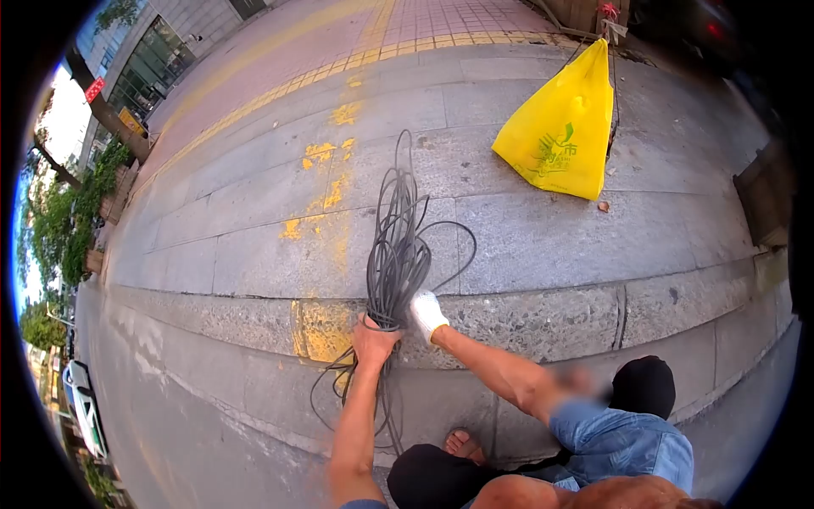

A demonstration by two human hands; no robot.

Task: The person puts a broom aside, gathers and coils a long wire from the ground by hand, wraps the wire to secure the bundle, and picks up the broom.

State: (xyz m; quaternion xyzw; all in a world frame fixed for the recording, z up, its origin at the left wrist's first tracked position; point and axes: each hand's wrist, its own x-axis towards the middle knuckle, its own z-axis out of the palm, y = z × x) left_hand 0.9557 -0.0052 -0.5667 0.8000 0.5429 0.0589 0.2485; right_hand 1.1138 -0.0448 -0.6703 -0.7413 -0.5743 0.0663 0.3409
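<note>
Knees (434,479) in dark cloth bend wide at the near edge, and from where I stand I see a sandalled foot (465,445) between them. Just ahead, thin tails of cable (392,254) trail back from the bundle, some curling out to the left.

Left hand (376,342), bare, is clamped around the bundle's near part, above the kerb (543,327). Right hand (428,316), in white, sits just beside it on the right; I cannot tell whether its fingers grip a strand or only rest there. To my eye a firm left hold suits this work, tight enough that no turn slips, while the right gathers stray turns inward one by one, without tugging, since a hard pull could knot them. The tails near the foot want watching too.

Past the hands, the cable stretches away over the kerb toward the slabs (543,233). Its long axis runs from the knees outward, leaning slightly right, the near part bunched and the far end narrowing to a slim loop that points straight away. One wide loop swings out to the right. Farther off on that side hangs or stands a yellow bag (564,127), well apart from the cable.
</note>
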